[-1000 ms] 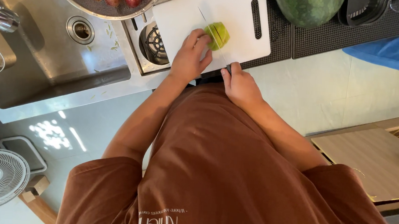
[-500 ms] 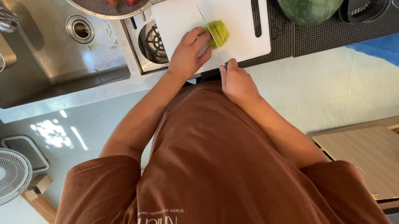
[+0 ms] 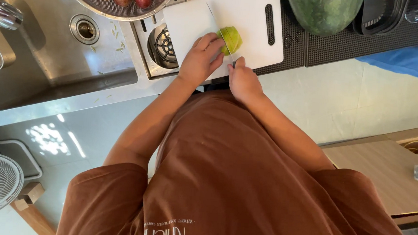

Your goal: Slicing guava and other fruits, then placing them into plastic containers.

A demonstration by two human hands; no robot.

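A green fruit [image 3: 230, 38] is being cut on a white cutting board [image 3: 248, 17] on the counter [image 3: 318, 91].
The fruit is judged light, firm, slippery where cut, best pinned from above. It is pressed under the curled left hand [image 3: 201, 58]; a knife [image 3: 220, 25] is gripped by the closed right hand [image 3: 243, 80].
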